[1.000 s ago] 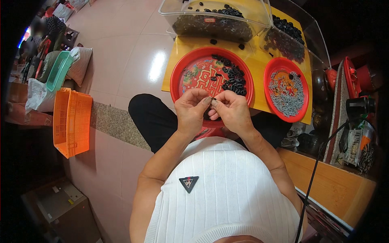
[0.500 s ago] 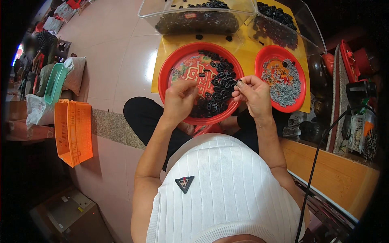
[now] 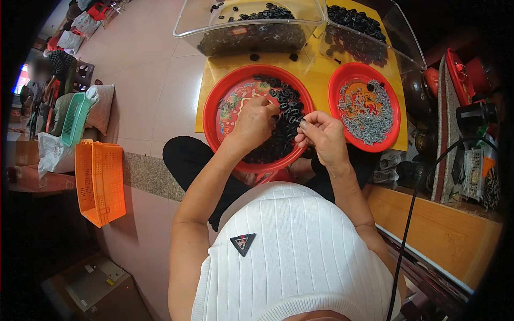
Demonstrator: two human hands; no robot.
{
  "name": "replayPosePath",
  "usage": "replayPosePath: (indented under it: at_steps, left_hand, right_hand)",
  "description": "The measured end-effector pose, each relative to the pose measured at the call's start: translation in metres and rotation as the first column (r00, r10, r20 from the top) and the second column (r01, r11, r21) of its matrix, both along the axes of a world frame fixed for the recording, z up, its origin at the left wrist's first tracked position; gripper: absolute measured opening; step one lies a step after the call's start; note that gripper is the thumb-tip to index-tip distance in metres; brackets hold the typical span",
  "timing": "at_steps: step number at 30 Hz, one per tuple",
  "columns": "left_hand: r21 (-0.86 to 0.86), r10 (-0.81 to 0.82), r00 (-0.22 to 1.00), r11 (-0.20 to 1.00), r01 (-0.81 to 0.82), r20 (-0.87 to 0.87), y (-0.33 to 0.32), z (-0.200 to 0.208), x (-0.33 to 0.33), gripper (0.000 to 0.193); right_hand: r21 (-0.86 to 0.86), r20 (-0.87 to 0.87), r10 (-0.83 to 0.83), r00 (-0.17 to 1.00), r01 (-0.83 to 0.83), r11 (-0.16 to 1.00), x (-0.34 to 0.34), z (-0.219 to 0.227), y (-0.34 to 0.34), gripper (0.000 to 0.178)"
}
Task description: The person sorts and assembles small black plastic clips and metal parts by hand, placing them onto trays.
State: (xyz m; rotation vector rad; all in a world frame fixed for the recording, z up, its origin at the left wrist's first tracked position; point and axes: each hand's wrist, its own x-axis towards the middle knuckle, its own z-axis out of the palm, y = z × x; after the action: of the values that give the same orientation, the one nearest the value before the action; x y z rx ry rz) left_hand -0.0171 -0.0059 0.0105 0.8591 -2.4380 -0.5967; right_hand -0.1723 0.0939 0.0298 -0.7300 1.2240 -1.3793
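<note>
A red round basin (image 3: pixel 209 107) with a patterned bottom holds many small black oval plastic parts (image 3: pixel 290 101), heaped on its right side. Over that heap is my left hand (image 3: pixel 252 124), its fingers closed together among the parts; what they pinch, if anything, is hidden. At the basin's right rim my right hand (image 3: pixel 325 139) pinches something small and dark between thumb and forefinger, too small to name. Just right of it, a red oval tray (image 3: pixel 333 95) holds many silver screws (image 3: pixel 377 123) and a black part.
Two clear plastic bins (image 3: pixel 246 29) of black parts stand at the back of the yellow board (image 3: pixel 201 88). An orange crate (image 3: pixel 100 182) and a green basket (image 3: pixel 75 117) are on the left. A black cable (image 3: pixel 409 224) runs down the right side.
My left hand has moved right, from the basin's left part onto the black parts. My right hand keeps its pinch near the rim. The view has shifted slightly.
</note>
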Motion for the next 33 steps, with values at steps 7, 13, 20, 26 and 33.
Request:
replayPosePath:
  at_steps: [7,13,20,26,33]
  left_hand:
    - [0.705,0.335,0.852,0.707,0.055,-0.402,0.019,0.006,0.017,0.023]
    - [0.839,0.624,0.597,0.186,0.512,-0.503,0.039,0.010,0.047,0.025]
    - [0.770,0.653,0.500,0.209,0.603,-0.569,0.054,0.010,0.059,0.029]
    - [0.729,0.631,0.448,0.294,0.618,-0.634,0.061,0.010,0.062,0.029]
    - [0.713,0.680,0.423,0.214,0.668,-0.600,0.063,0.011,0.062,0.030]
  right_hand:
    - [-0.027,-0.066,0.034,0.997,-0.036,0.999,0.006,0.000,-0.001,0.007]
    - [0.000,-0.079,0.138,0.987,-0.138,0.990,0.025,0.015,-0.005,0.007]
    - [0.045,-0.152,0.185,0.971,-0.180,0.983,0.049,0.028,-0.006,0.007]
    - [0.075,-0.193,0.217,0.957,-0.206,0.976,0.058,0.034,-0.004,0.007]
    - [0.090,-0.177,0.205,0.963,-0.192,0.977,0.062,0.036,-0.002,0.008]
